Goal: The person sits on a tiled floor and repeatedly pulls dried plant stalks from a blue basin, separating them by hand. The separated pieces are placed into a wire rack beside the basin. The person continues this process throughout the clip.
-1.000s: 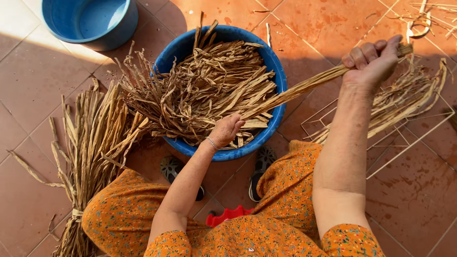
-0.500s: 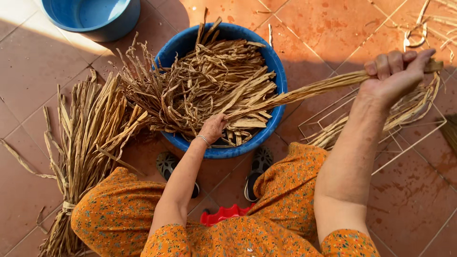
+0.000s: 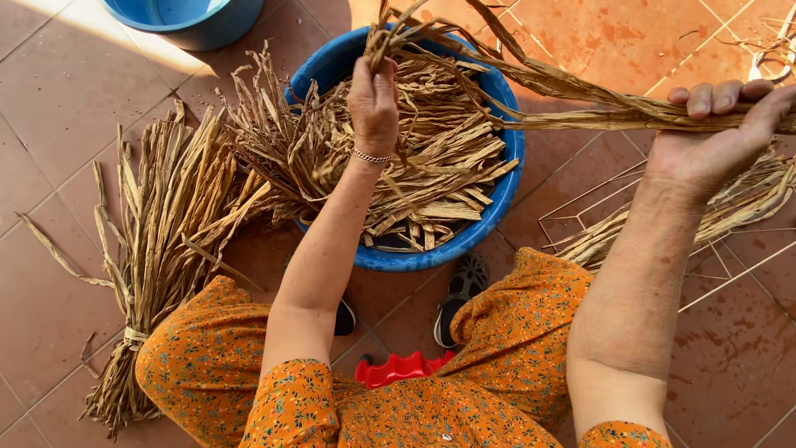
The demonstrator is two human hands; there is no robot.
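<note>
Your left hand [image 3: 373, 98] is raised above the round blue plastic basin [image 3: 496, 217], fingers curled shut around the near ends of a few long dried brown plant strips [image 3: 572, 87]; a thin bracelet sits at that wrist. Your right hand [image 3: 720, 137] is out to the right, palm toward you, fingers folded over the same strips where they gather into a thicker twisted rope, thumb underneath. The strips run taut between your two hands, passing over the basin's far rim.

The basin sits on the floor just in front of your knees and is heaped with short, flat dried strips [image 3: 423, 174] that spill over its left edge. Left of it lies a tied sheaf of long dried stalks [image 3: 157, 249], bound near its lower end. Under your right forearm another loose sheaf [image 3: 746, 203] rests on a thin wire frame [image 3: 713, 265].

The floor [image 3: 66, 108] is reddish-brown tile, sunlit at the top left, where part of a second blue tub [image 3: 199, 21] shows. You wear orange flowered cloth, dark sandals [image 3: 464, 282], and sit on a low red plastic stool [image 3: 398, 369].
</note>
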